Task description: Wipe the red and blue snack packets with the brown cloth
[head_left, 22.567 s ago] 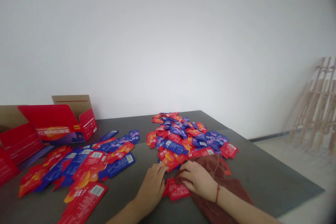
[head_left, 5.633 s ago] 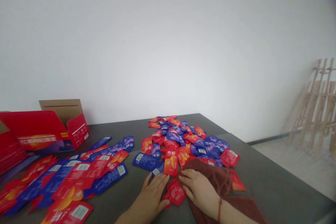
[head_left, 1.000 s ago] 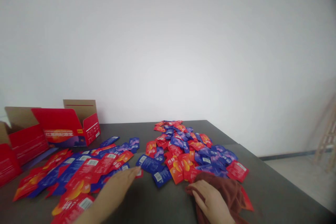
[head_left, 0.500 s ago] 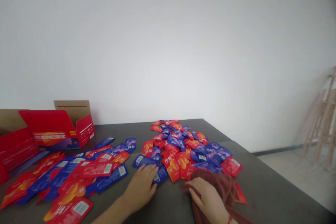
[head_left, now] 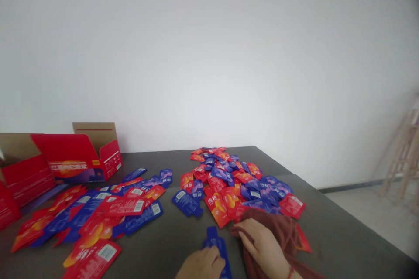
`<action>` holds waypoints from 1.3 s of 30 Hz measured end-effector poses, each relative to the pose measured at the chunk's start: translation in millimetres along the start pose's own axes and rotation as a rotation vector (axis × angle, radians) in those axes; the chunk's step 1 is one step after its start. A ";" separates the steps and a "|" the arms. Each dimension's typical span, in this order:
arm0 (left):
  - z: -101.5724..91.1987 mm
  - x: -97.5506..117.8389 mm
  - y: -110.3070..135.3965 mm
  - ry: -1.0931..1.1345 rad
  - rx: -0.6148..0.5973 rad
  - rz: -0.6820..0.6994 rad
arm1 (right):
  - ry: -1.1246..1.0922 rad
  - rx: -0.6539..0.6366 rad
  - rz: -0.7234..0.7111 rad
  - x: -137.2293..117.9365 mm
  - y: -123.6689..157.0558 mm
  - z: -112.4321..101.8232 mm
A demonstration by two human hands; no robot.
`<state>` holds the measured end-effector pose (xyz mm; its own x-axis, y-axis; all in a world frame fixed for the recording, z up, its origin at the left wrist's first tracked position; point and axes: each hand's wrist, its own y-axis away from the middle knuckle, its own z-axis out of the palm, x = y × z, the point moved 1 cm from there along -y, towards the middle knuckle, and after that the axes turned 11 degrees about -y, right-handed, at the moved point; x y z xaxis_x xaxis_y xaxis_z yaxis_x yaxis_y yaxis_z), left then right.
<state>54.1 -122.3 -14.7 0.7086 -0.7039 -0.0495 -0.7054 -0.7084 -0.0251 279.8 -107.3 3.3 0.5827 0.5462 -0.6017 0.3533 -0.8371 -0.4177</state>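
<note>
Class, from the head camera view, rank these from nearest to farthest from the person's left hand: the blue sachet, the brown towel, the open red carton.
1. blue sachet: under the left hand.
2. brown towel: to that hand's right.
3. open red carton: far left, at the table's back.

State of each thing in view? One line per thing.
Left hand: on a blue sachet, grip unclear.
Right hand: lying on the brown towel, fingers extended.
Red carton: open, flaps up.
Sachet heap: loose, red and blue mixed.
Sachet spread: loose, flat, overlapping.
</note>
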 end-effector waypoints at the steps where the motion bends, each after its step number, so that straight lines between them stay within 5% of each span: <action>1: -10.1 -4.2 -2.4 0.039 0.003 0.049 | -0.002 -0.001 0.003 -0.7 0.1 -0.7; 5: -49.4 -36.1 -16.1 0.182 -0.095 0.241 | -0.018 0.005 0.022 -4.3 0.0 -4.3; 9: -60.0 -54.1 -37.4 0.167 -0.155 0.314 | -0.032 0.010 0.033 -6.5 -1.4 -6.4; 18: -55.3 -50.8 -49.4 0.231 0.097 -0.125 | -0.125 0.116 0.020 -7.1 -1.1 -16.3; 22: -34.7 -54.5 -46.3 0.605 0.164 -0.423 | -0.040 0.141 -0.049 -32.0 -3.1 -26.6; 28: -3.6 -51.2 -38.5 0.825 0.104 -0.644 | 0.205 -0.025 -0.097 -49.3 -9.7 6.6; 32: -15.1 -49.4 -23.1 0.563 0.096 -0.472 | 0.314 -0.120 -0.069 -24.8 -6.6 27.6; 35: -30.8 -51.5 -12.5 0.271 0.061 -0.316 | 0.339 -0.130 -0.066 -10.8 -8.3 23.1; 39: -36.5 -52.4 -7.8 0.191 0.001 -0.246 | 0.364 -0.129 -0.007 -17.5 -22.5 17.8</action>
<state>23.1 -81.8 24.5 0.8487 -0.5081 0.1467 -0.5119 -0.8590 -0.0139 248.7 -97.4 11.1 0.7936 0.5243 -0.3087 0.4334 -0.8432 -0.3182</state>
